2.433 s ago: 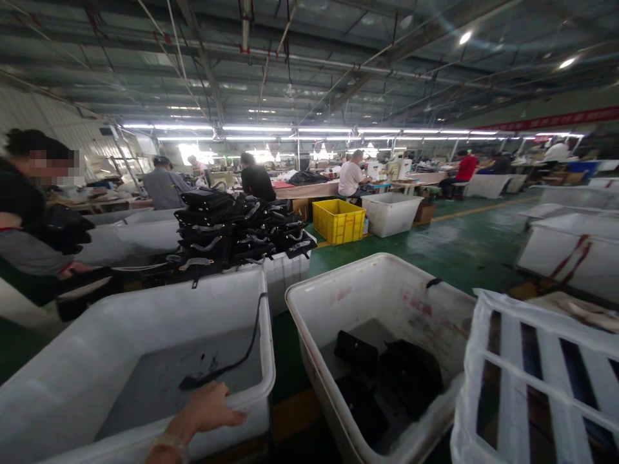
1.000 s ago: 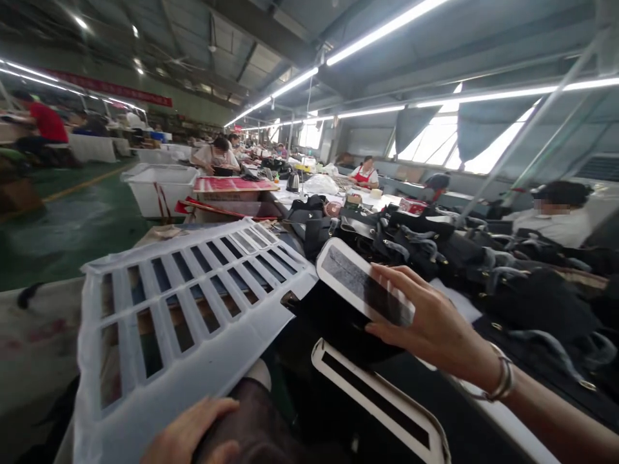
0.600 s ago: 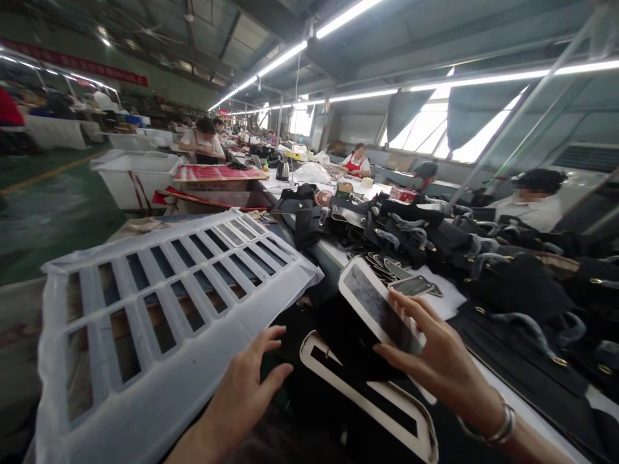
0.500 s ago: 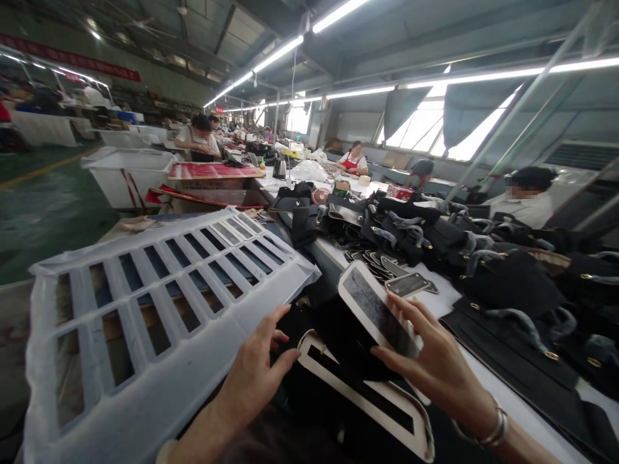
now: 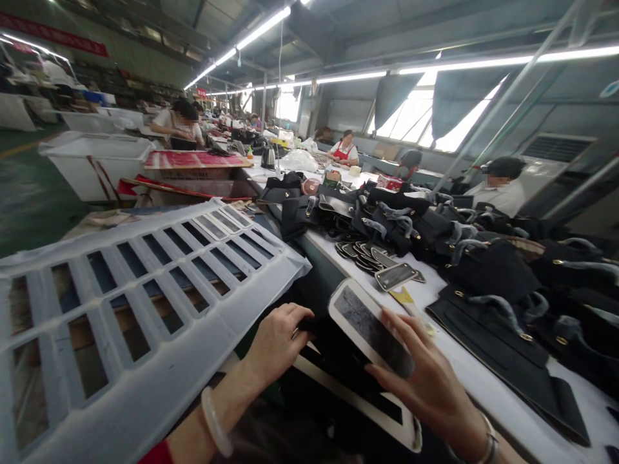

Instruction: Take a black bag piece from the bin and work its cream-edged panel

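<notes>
My right hand [image 5: 425, 377] grips a rounded oblong panel [image 5: 370, 325] with a cream border and a dark grey centre, thumb below and fingers along its right edge. Just left of it, my left hand [image 5: 280, 338] is closed, thumb and fingertips pinching the edge of black material that looks like part of a bag. A second cream-bordered piece with a black strip [image 5: 411, 422] lies under my hands on the black material, partly covered by them. Where the panel joins the black material is hidden in shadow.
A white slotted rack [image 5: 159, 361] stands on my left. Black bags with wrapped handles [image 5: 503, 277] fill the table [image 5: 476, 370] at right. Small black pieces [image 5: 360, 256] and a framed plate [image 5: 395, 277] lie ahead. Several co-workers sit further off; a white bin [image 5: 97, 167] stands back left.
My left hand has gone from fingers apart to a pinch on the black material. The right hand still holds the panel. The view has shifted, and a yellow-and-white item now shows beyond my right hand.
</notes>
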Tool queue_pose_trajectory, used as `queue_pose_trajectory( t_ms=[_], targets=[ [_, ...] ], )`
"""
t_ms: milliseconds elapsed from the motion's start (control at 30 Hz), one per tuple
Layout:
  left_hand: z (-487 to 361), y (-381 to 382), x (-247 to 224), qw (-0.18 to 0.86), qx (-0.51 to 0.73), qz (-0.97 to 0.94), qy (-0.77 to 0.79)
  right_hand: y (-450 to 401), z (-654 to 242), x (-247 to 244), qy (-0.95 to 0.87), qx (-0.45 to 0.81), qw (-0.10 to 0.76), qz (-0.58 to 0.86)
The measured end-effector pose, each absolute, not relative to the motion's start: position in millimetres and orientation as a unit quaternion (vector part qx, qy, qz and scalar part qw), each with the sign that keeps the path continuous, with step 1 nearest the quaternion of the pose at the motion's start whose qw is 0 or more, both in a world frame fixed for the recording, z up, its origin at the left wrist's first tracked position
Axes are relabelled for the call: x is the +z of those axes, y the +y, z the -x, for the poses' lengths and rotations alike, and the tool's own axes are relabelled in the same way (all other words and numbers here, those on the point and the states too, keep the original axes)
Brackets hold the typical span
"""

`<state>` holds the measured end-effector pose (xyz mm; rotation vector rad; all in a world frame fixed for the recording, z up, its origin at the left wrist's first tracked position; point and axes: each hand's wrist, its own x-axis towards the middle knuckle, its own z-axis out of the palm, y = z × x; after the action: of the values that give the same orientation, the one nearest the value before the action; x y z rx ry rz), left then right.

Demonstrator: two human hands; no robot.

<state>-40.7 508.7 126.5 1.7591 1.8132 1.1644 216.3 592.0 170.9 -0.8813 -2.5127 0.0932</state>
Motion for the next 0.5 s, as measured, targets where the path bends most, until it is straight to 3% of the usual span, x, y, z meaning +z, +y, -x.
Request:
queue_pose_trajectory(
  t_ms=[233, 500],
  targets=[
    [31, 515, 96, 0.174, 0.353, -0.653, 0.647, 583, -224, 143, -0.939, -0.109, 0.174, 0.276],
    [40, 505, 81, 0.261, 0.411, -0.561, 0.670, 588, -227, 135, -0.934, -0.194, 0.173, 0.247]
  ],
)
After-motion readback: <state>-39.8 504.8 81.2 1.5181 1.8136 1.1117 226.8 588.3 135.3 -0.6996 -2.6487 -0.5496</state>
